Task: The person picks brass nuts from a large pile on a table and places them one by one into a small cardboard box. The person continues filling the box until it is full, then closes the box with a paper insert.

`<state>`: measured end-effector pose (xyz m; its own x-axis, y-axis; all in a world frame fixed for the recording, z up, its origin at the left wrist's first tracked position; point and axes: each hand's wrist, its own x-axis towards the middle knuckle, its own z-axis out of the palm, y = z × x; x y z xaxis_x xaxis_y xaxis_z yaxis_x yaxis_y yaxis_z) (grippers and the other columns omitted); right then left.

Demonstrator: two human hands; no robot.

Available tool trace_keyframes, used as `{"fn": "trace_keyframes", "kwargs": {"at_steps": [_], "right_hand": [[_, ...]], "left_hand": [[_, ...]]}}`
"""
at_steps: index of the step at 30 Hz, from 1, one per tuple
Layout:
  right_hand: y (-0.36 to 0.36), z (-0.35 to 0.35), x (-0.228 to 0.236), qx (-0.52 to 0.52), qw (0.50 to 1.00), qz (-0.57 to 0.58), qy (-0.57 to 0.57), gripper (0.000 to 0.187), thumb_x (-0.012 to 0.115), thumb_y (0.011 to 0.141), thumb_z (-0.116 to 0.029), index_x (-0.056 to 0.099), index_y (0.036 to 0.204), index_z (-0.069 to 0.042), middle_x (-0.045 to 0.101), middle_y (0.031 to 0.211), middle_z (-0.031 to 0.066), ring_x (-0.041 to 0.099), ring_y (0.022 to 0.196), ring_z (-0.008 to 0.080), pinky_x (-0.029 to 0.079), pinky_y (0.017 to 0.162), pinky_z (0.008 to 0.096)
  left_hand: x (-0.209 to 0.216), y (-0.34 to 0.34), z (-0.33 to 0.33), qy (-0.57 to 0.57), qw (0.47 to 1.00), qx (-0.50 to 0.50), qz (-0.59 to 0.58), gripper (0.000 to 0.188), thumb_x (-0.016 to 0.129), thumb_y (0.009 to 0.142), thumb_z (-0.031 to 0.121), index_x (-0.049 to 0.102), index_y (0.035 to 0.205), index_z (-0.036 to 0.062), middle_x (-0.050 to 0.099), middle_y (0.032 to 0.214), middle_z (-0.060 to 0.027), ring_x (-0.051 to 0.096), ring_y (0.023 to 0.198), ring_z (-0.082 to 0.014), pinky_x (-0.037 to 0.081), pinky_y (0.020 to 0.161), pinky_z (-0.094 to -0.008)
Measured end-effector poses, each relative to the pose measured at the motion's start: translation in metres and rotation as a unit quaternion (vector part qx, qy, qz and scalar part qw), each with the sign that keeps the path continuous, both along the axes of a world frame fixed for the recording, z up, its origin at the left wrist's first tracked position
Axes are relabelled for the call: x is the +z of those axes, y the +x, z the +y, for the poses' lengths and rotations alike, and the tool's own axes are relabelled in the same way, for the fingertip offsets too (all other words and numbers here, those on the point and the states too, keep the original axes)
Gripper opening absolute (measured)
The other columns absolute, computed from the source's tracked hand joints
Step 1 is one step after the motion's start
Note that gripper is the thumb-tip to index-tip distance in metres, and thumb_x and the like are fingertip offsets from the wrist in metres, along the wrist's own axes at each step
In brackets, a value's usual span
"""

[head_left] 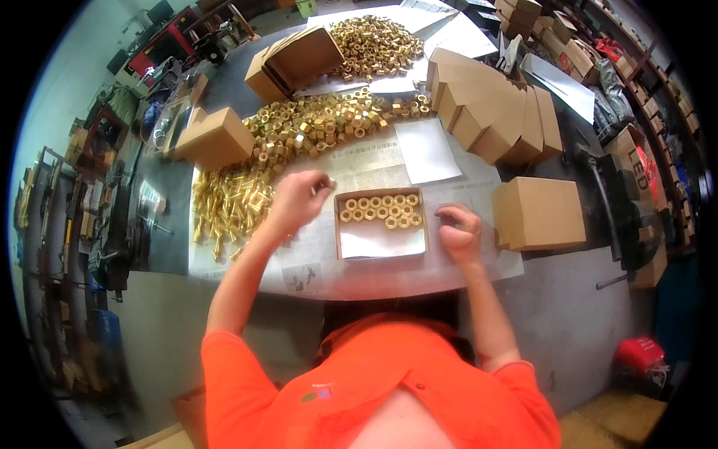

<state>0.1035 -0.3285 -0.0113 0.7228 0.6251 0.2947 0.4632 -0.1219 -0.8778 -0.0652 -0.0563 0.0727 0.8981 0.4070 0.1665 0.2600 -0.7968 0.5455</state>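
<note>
A shallow open cardboard box (381, 243) with a white lining lies in front of me. Brass hex nuts (390, 212) stand in rows in its far part, while the near part shows bare white lining. Left of the box, my left hand (301, 196) is closed in a pinch, with a small brass nut (331, 183) at its fingertips. My right hand (459, 230) hovers beside the box's right wall with its fingers curled; whatever they hold, if anything, is hidden. Slim brass fittings (228, 206) lie heaped left of my left hand.
Newspaper (359, 280) covers the table, with a white sheet (428, 152) behind the box. Loose nuts (314, 123) and another nut pile (376, 45) lie beyond. Closed cartons (540, 213) (215, 140), an open carton (303, 60) and a row of leaning boxes (486, 108) stand around.
</note>
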Motion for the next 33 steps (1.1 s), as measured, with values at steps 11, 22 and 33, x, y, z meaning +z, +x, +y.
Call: {"fn": "trace_keyframes", "kwargs": {"at_steps": [11,22,33], "right_hand": [[0.003,0.003,-0.004,-0.003,0.999,-0.034,0.020,0.029,0.049,0.061,-0.002,0.066,0.084,0.003,0.066,0.089,0.0133,0.063,0.082,0.0215,0.048,0.076,0.0269],[0.003,0.007,-0.002,-0.003,0.998,-0.059,0.015,0.027,0.050,0.060,-0.002,0.065,0.082,0.002,0.065,0.086,0.0143,0.062,0.081,0.0245,0.049,0.075,0.0287],[0.004,0.005,-0.008,0.002,0.999,-0.048,0.024,0.024,0.053,0.061,-0.004,0.065,0.081,0.001,0.065,0.084,0.0154,0.062,0.078,0.0293,0.049,0.073,0.0319]], "left_hand": [[-0.028,0.008,-0.081,0.128,0.985,-0.102,0.060,0.013,0.065,0.077,0.019,0.064,0.081,0.0072,0.064,0.070,-0.0105,0.064,0.066,-0.0299,0.049,0.057,-0.0411],[-0.048,0.010,-0.077,0.143,0.982,-0.115,0.053,0.014,0.064,0.078,0.021,0.062,0.084,0.0083,0.065,0.074,-0.0105,0.064,0.067,-0.0302,0.049,0.057,-0.0413],[-0.014,0.017,-0.016,0.032,0.995,-0.036,-0.087,0.013,0.068,0.081,0.017,0.066,0.083,0.0045,0.067,0.071,-0.0104,0.065,0.058,-0.0224,0.049,0.055,-0.0336]]}}
